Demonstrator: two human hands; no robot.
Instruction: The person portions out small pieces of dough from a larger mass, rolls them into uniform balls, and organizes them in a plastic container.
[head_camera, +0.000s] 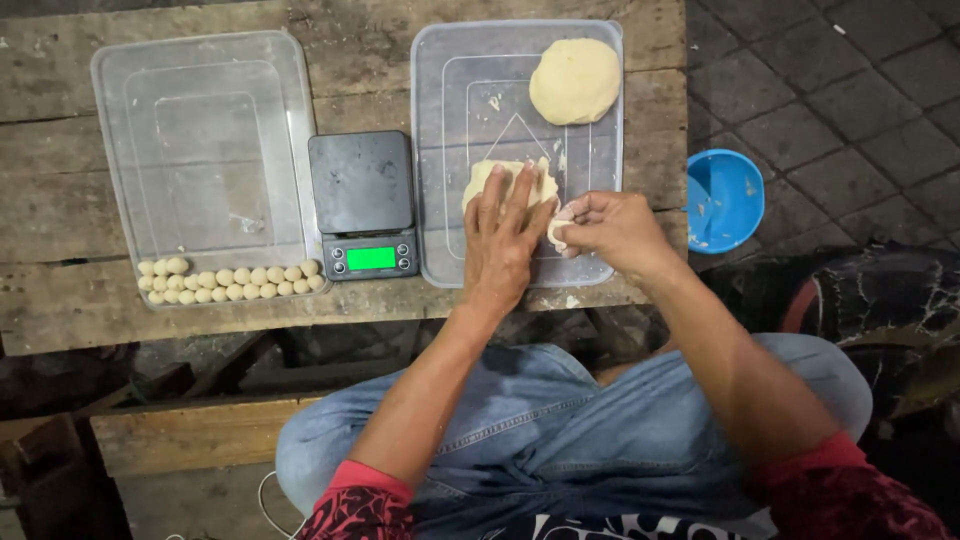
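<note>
Head view: dough slab (500, 176) under left hand (503, 240).

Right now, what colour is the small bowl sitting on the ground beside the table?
The bowl is bright blue, with pale smears inside; the head view shows it, right of the wooden table.

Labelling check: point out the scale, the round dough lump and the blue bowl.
scale (361, 183): head view, middle of its dark weighing plate.
round dough lump (574, 81): head view, centre of its top, in the right-hand clear tray.
blue bowl (724, 198): head view, inside of the bowl, on the floor right of the bench.
</note>
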